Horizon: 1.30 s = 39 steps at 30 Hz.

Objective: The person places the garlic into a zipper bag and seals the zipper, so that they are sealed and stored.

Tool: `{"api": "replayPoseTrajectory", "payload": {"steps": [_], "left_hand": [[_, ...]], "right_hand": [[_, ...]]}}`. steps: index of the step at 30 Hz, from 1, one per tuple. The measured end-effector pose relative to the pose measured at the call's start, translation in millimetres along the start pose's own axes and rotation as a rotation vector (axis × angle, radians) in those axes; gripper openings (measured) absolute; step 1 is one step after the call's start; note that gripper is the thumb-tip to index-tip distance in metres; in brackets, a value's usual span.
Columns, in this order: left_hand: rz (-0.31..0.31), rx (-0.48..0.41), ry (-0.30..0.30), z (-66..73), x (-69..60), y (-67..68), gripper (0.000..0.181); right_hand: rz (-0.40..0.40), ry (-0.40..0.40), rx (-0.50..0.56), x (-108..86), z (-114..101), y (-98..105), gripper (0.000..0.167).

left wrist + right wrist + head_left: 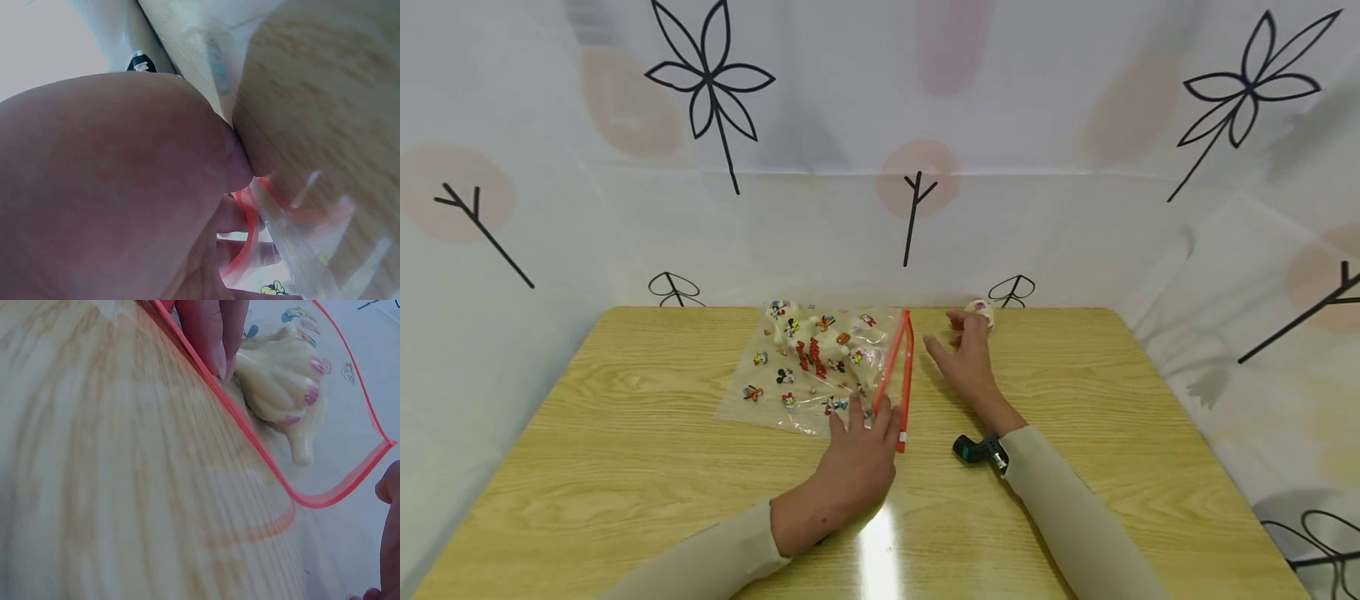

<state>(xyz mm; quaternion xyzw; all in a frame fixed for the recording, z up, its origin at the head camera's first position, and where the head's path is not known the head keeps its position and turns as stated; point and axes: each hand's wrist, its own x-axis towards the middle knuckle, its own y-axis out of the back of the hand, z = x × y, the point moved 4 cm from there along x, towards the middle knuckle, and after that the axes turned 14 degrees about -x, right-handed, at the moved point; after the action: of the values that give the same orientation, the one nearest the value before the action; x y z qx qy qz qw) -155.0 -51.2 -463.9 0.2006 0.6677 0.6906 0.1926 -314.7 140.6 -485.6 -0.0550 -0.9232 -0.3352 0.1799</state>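
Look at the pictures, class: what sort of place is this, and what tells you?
Probably an indoor recording booth set up around a table. A printed fabric backdrop encloses the wood-grain table, and a wrist camera shows at the person's right wrist.

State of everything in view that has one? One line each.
Bag: lying on table, open
Red zip: unfastened, sides apart
Garlic: inside bag
White piece: outside bag, partly hidden behind right hand
Left hand: at bag's mouth, grip unclear
Right hand: thumb and fingers apart
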Motion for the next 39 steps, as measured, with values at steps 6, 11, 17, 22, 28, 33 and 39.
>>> {"api": "replayPoseTrajectory", "payload": {"steps": [6, 11, 17, 22, 28, 33, 39], "left_hand": [[0.002, -0.013, -0.003, -0.6, -0.3, 0.2, 0.066], [-0.012, -0.02, 0.005, -0.4, 0.0, 1.2, 0.067], [-0.022, -0.019, 0.009, 0.0, 0.2, 1.2, 0.066], [-0.009, -0.021, 0.007, -0.4, -0.2, 1.2, 0.064], [-0.013, -0.029, 0.002, -0.9, -0.1, 0.4, 0.063], [-0.009, -0.023, 0.001, -0.6, -0.1, 2.7, 0.063], [0.006, -0.018, -0.001, -0.8, -0.2, 4.0, 0.063]], "right_hand": [[0.16, 0.111, -0.039, 3.5, -2.6, 5.6, 0.047], [0.356, 0.219, -0.108, 9.0, -4.3, 15.0, 0.036], [0.424, 0.143, -0.131, 16.7, 3.4, 20.9, 0.038], [0.458, 0.058, -0.15, 21.4, 12.5, 24.6, 0.045], [0.4, -0.082, -0.163, 24.8, 23.1, 25.4, 0.06], [0.324, -0.135, -0.144, 26.8, 26.9, 24.1, 0.07], [0.26, -0.174, -0.085, 27.4, 31.3, 22.7, 0.06]]}}
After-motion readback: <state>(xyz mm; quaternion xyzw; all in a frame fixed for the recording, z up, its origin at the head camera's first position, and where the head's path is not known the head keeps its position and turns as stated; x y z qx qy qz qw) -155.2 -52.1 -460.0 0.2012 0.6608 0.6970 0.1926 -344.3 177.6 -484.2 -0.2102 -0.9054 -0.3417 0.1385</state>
